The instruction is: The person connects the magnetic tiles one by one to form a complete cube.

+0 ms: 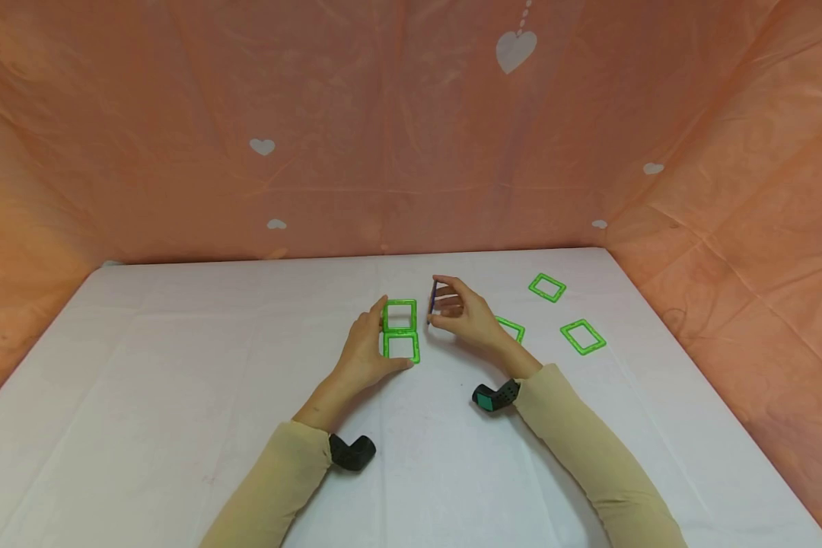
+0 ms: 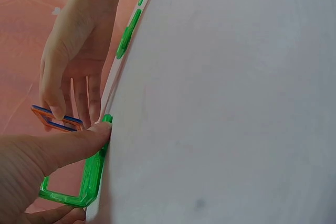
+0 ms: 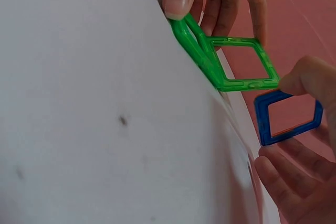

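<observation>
My left hand [image 1: 364,348] grips a pair of joined green square tile frames, its thumb at the near edge and its fingers at the far left side. The far green frame [image 1: 401,302] and the near green frame [image 1: 417,348] meet along one edge. In the right wrist view, one green frame [image 3: 249,84] stands up at an angle to the other at the table. Just to the right, my right hand [image 1: 471,313] pinches a blue square tile frame [image 3: 262,121] between thumb and fingers, edge-on in the head view. Orange shows on its inner side.
Behind my right wrist, another green frame [image 1: 518,329] lies partly hidden. Two more lie farther right, a back green frame [image 1: 553,280] and a front green frame [image 1: 594,332]. A white cloth covers the table [image 1: 178,380], with orange fabric walls [image 1: 383,137] behind and beside it.
</observation>
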The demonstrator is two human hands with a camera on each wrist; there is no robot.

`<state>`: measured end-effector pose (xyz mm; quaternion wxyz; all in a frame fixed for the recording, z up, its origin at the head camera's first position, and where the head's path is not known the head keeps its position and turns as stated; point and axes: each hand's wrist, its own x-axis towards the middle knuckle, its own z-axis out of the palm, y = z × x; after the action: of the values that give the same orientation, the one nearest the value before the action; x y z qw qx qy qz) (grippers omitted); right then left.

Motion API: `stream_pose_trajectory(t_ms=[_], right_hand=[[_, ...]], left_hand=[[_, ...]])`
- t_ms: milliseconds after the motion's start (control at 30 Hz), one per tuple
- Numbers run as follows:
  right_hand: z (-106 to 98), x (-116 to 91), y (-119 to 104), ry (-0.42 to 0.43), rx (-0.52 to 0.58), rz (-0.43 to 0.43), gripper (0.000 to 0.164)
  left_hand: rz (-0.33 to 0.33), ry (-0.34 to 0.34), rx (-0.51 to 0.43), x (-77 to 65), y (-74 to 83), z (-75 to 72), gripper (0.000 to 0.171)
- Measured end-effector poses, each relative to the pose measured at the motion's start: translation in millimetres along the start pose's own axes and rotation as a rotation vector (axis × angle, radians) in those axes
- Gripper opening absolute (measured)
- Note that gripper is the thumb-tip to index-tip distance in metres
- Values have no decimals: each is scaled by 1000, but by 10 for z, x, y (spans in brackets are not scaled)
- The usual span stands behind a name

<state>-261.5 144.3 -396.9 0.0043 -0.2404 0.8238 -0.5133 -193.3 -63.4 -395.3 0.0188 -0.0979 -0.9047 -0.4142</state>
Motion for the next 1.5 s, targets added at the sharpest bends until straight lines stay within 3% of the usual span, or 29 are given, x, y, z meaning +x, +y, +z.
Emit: stream_pose_trajectory(t_ms=[300, 500, 900, 1500], right_hand=[[16, -72, -113, -38, 70, 22, 64], [11, -82, -8, -67, 30, 10, 64], [-19, -129, -47, -164, 58, -45, 63], [10, -196, -30, -223, 122, -63, 60]], left_hand=[[-19, -10, -7, 9, -3, -1, 109], [-19, -10, -5, 9, -6, 1, 109], [-32, -24, 2, 0, 17, -21, 110], [-15, -16, 1, 11, 16, -21, 110]])
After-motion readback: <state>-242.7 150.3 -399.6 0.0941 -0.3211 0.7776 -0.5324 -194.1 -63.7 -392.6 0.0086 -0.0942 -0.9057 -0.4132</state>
